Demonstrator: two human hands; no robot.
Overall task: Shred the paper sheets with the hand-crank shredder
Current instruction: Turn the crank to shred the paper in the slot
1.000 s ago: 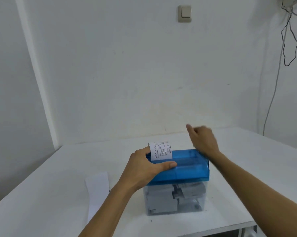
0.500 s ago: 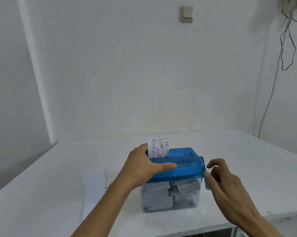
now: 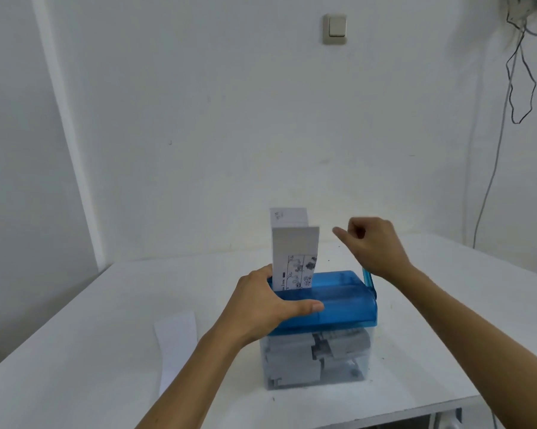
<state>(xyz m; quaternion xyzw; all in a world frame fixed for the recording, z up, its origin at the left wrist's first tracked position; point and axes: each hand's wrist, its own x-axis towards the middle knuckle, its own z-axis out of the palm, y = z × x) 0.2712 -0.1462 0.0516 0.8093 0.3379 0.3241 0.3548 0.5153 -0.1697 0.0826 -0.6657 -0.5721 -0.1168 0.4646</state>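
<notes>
Shredder (image 3: 344, 305) sits on the white table (image 3: 446, 335), near the front edge, roughly centre. It has a blue translucent top on a clear bin (image 3: 316, 379). The bin holds grey shreds (image 3: 338, 345), piled about halfway up.

Paper sheet (image 3: 295, 258) stands upright in the slot at the left end of the top. Its lower edge is inside the slot, printed figures show just above it, and the top portion is folded over.

Left hand (image 3: 261, 305) grips the left end of the blue top. The thumb is stretched along the front face and the fingers go over the back, touching the base of the sheet.

Right hand (image 3: 375, 246) is above the shredder's right end, fingers curled. The blue crank (image 3: 367, 278) arm rises from the right side straight into it. The handle is hidden under the hand, so the hold on the crank is probable, not confirmed.

Spare sheet (image 3: 176, 342) lies flat on the table left of the shredder, apart from it.

On the wall behind are a light switch (image 3: 335, 28) and, at the far right, a dangling cable (image 3: 521, 72).
</notes>
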